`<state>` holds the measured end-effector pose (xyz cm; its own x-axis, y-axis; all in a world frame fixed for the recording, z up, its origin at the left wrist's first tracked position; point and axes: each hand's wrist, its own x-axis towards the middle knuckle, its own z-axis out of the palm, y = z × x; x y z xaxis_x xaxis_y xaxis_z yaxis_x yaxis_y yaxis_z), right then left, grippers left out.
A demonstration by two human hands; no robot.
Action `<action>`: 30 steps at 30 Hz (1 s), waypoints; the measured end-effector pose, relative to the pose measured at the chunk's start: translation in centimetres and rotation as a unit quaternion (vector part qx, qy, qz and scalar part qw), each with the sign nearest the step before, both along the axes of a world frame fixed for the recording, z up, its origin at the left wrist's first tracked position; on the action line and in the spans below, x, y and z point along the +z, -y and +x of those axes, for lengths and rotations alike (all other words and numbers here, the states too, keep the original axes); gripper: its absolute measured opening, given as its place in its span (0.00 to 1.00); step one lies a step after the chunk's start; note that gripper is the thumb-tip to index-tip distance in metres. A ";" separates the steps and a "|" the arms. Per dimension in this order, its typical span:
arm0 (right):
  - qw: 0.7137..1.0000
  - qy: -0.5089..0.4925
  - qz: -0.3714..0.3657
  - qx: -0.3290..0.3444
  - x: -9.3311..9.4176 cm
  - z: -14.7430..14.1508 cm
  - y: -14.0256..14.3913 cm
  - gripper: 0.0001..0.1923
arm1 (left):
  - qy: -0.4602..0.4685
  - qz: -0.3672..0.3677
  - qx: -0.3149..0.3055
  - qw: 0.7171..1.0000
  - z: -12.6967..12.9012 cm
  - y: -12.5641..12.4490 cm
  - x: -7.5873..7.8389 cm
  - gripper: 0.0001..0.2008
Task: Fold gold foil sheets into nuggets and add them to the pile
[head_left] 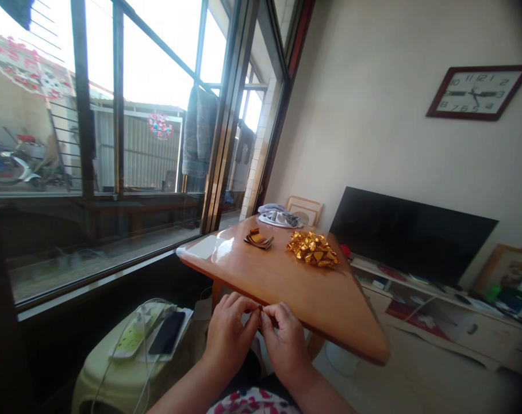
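Observation:
My left hand (231, 325) and my right hand (283, 334) meet in front of the table's near edge, thumbs and fingertips pinched together. Between them is a small piece of gold foil paper (260, 310), mostly covered by the fingers. Beyond the hands, on the wooden table (261, 276), lies a heap of folded gold foil pieces (313, 249). To its left rests a small stack of flat gold foil sheets (258, 238), their edges curling up.
A pale green stool (92, 368) at left bears a power strip (135, 334), a phone (168, 333) and loose cables. Folded cloth (280, 216) lies at the table's far end. A television (411, 236) stands on a low cabinet (468, 333) at right; windows (157, 155) line the left.

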<state>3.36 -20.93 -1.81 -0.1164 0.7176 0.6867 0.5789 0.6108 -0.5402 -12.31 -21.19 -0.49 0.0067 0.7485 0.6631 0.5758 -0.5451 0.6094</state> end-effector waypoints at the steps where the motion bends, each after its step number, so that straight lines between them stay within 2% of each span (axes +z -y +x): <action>1: 1.000 0.004 0.000 0.000 0.0 0.0 0.0 0.07 | 0.014 -0.004 -0.010 1.000 0.0 -0.1 0.0 0.07; 5: 1.000 0.006 -0.010 0.013 0.2 0.0 0.1 0.07 | 0.114 -0.051 -0.071 0.990 0.1 -0.5 -0.6 0.07; 9: 0.999 -0.016 -0.027 0.024 0.4 0.0 0.4 0.07 | 0.235 -0.134 -0.155 0.950 0.2 -1.1 -1.3 0.09; 13: 0.998 -0.034 -0.048 0.037 0.6 -0.1 0.6 0.08 | 0.281 -0.188 -0.224 0.914 0.3 -1.3 -1.4 0.13; 18: 0.994 -0.065 -0.079 0.036 0.6 0.0 0.5 0.11 | 0.302 -0.203 -0.235 0.901 0.4 -1.1 -0.8 0.14; 24: 0.975 -0.136 -0.165 0.063 1.0 0.0 0.9 0.14 | 0.368 -0.235 -0.238 0.868 0.0 -0.5 0.4 0.14; 30: 0.957 -0.176 -0.205 0.106 1.3 -0.2 1.2 0.17 | 0.385 -0.278 -0.293 0.830 0.3 0.0 0.3 0.16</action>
<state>3.19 -22.12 -0.52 -0.1022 0.9214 0.3750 0.2029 0.3883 -0.8989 -12.05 -21.19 -0.15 0.2126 0.9578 0.1935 -0.3663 -0.1055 0.9245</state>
